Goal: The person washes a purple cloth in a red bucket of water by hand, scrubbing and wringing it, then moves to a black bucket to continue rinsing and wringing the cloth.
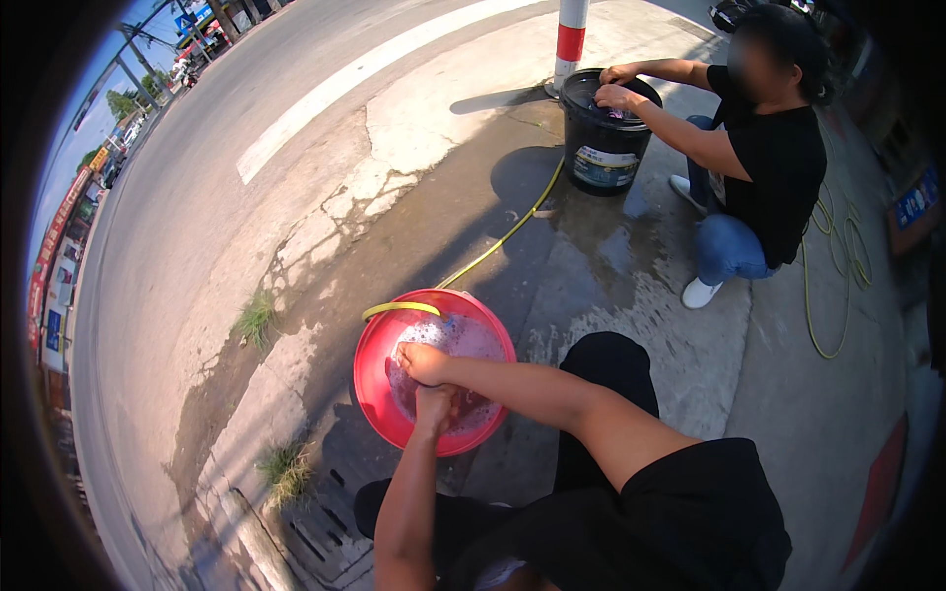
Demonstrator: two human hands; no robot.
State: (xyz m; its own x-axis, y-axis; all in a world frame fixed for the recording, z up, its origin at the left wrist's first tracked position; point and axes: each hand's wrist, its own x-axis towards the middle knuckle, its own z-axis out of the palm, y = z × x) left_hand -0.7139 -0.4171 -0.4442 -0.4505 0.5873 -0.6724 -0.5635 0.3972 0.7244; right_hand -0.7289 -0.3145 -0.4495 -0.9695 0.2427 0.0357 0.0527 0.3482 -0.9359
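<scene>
A red plastic basin [373, 399] stands on the wet pavement before me, with foamy water [477, 336] inside. Over this basin both my hands are closed into fists, close together. My right hand [423, 362] is the farther one, and my left hand [437, 408] is just below it. A thin strip of a dark item, perhaps cloth, shows between the fists; most of it is hidden by my fingers. Across the basin's far rim runs a yellow hose [403, 306], its end hanging inside above the foam.
A person [768, 148] in black squats at the right, both hands in a black bucket [606, 159]. Behind the bucket rises a red-and-white post [570, 44]. The hose trails along the ground; more hose [842, 244] lies coiled at right. A slotted drain grate [318, 524] and grass tufts lie lower left.
</scene>
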